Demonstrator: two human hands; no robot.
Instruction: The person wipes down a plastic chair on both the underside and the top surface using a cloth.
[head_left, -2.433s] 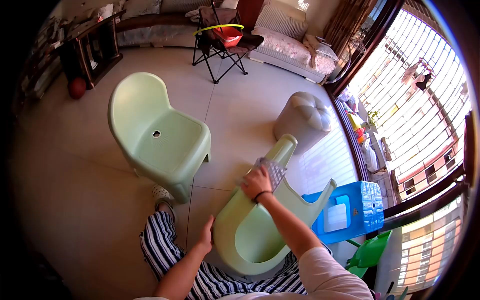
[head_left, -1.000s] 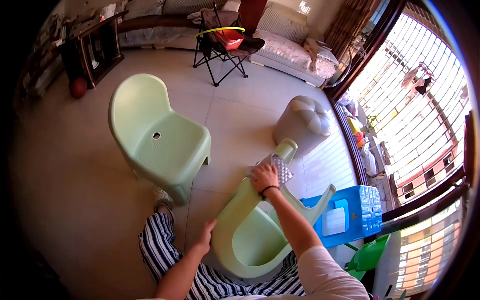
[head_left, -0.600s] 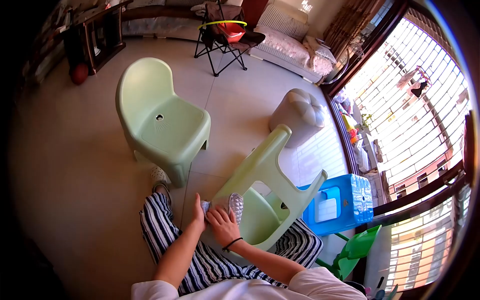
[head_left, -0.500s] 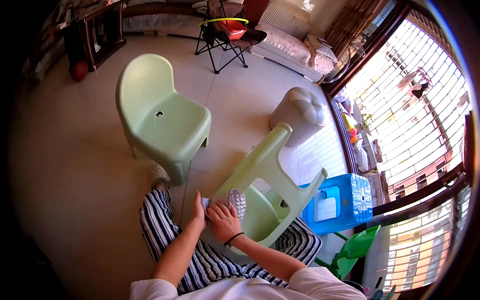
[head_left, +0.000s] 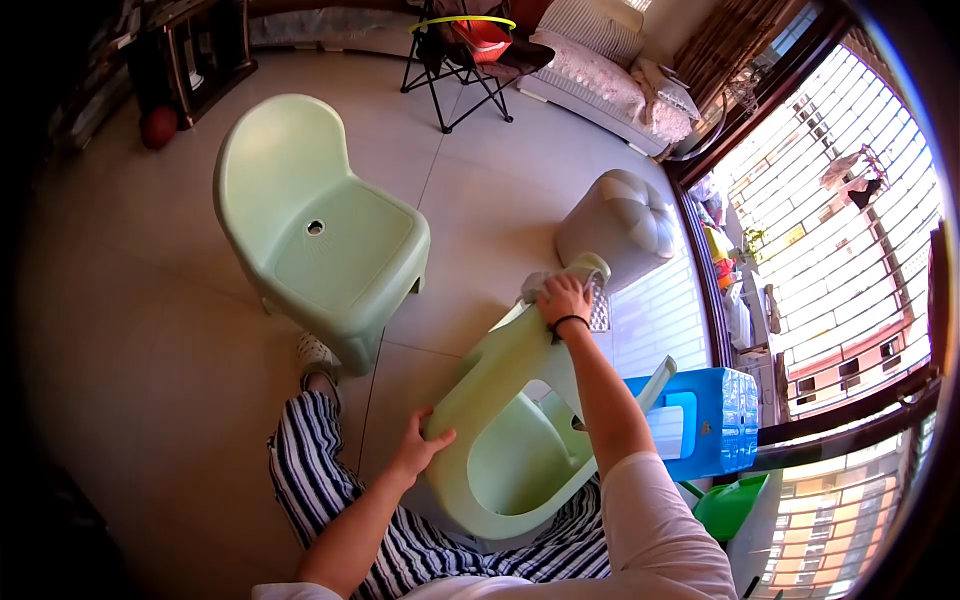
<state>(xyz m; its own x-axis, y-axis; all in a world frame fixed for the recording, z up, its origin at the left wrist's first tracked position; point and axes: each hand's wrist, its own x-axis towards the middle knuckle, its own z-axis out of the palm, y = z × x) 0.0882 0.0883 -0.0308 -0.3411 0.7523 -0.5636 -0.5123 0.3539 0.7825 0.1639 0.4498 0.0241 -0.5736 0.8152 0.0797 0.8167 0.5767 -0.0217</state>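
A pale green plastic chair (head_left: 480,385) lies tipped across my lap, its legs pointing up and to the right. My left hand (head_left: 418,445) grips its near left edge, with the thumb over the rim. Near the end of a leg, my right hand (head_left: 566,300) presses a grey, quilted cloth (head_left: 600,306) against the plastic, with the fingers bent over it. A second pale green chair (head_left: 340,250) stands upright on the floor at the left.
A grey padded stool (head_left: 615,228) stands beyond my right hand. At the right are a blue plastic stool (head_left: 712,425) and a green plastic item (head_left: 730,507). Farther back, a folding chair (head_left: 470,60) holds a red basket (head_left: 482,40). A red ball (head_left: 158,128) lies back left.
My right hand has moved with the cloth from the chair's near edge up to the leg. My left hand now grips the rim, and the held chair has tilted.
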